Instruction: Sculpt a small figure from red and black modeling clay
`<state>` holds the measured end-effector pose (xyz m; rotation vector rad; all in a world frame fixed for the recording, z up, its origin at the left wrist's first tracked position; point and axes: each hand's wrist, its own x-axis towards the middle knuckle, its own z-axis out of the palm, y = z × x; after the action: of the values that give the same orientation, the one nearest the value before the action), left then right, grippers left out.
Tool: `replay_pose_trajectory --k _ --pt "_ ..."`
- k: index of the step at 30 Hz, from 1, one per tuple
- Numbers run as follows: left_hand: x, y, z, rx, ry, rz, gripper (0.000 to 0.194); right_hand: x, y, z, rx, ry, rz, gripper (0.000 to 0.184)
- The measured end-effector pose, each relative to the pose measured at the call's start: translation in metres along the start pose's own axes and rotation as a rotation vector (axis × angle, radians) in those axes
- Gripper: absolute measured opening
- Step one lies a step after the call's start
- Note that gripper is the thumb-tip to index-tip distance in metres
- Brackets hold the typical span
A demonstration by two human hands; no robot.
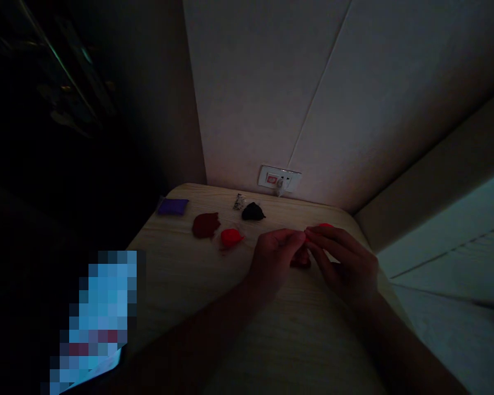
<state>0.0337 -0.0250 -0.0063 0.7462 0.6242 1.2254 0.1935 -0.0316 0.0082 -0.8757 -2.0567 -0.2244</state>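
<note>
My left hand [272, 262] and my right hand [348, 266] meet fingertip to fingertip over the right part of the small table. Both are closed in a pinch on a small bit of red modelling clay [307, 237], mostly covered by the fingers. Just below the fingertips lies a dark red clay piece [300, 262], partly hidden by my hands. Bright red clay [326, 225] shows behind my right hand. To the left, a bright red lump [231, 238] rests on clear wrapping, beside a flattened dark red piece [206, 225].
A black lump [253, 212] and a crumpled wrapper with black marks [239, 202] lie at the back of the wooden table [181, 274]. A purple packet [173, 207] is at the left edge. Behind is a wall socket [279, 178]. A lit, blurred-out screen [102, 307] glows lower left.
</note>
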Motion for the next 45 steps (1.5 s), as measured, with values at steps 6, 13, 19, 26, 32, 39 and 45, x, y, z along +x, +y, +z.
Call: replay_pose_trajectory --k 6,13,19,26,32,39,45 --pt "0.001 0.002 -0.004 -0.041 -0.001 -0.016 0.028 0.0 -0.002 0.001 0.05 -0.003 0.067 0.029" --pt "0.001 0.004 -0.007 0.085 0.035 0.118 0.022 -0.002 -0.003 0.005 0.156 0.057 0.138 0.03" --pt "0.005 0.016 -0.008 0.221 0.032 0.216 0.016 0.005 -0.006 0.004 0.278 0.12 0.238 0.017" --pt "0.001 0.047 -0.009 0.33 -0.088 0.168 0.016 0.022 -0.016 -0.007 0.46 0.097 0.345 0.012" --pt "0.0 0.044 -0.024 0.263 -0.108 0.168 0.017 0.035 -0.028 -0.01 0.861 -0.112 0.671 0.015" --pt "-0.002 0.023 -0.036 0.17 -0.048 0.082 0.025 0.023 -0.028 0.001 0.916 -0.106 0.749 0.023" --pt "-0.009 0.018 -0.037 0.109 -0.084 -0.01 0.027 0.008 -0.032 0.006 0.875 -0.063 0.761 0.025"
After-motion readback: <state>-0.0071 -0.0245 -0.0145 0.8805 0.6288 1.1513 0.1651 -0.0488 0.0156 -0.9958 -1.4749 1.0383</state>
